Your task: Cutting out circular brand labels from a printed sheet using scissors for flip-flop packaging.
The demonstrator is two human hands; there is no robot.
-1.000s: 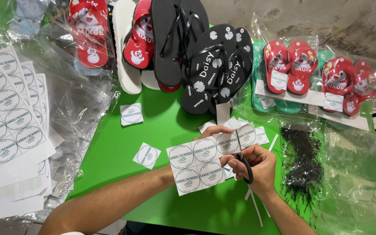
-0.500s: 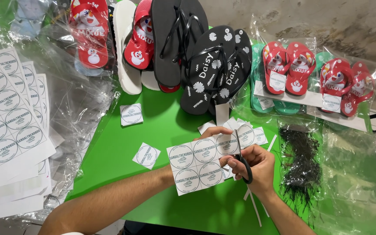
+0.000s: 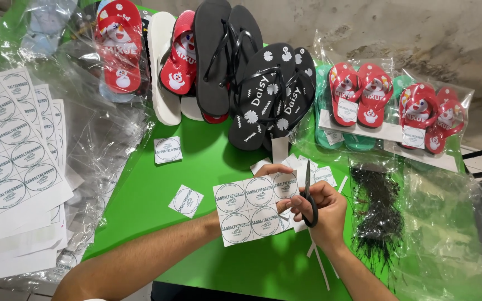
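My left hand [image 3: 268, 171] holds a white paper sheet [image 3: 250, 210] printed with round labels, mostly hidden behind it, only the fingertips showing at the sheet's top edge. My right hand [image 3: 324, 210] grips black scissors [image 3: 309, 196], blades pointing up along the sheet's right edge. Both hands hover over the green table [image 3: 207, 161].
Cut square labels [image 3: 168, 149], [image 3: 186, 200] lie on the table. Stacked label sheets [image 3: 9, 161] and clear plastic bags [image 3: 104, 139] sit at left. Black, red and white flip-flops [image 3: 263, 92] line the back; bagged small red sandals [image 3: 389, 108] at right. A pile of black ties [image 3: 377, 214] lies right of my hand.
The scissors have shifted slightly along the sheet's right edge; hands and sheet otherwise stay in the same place.
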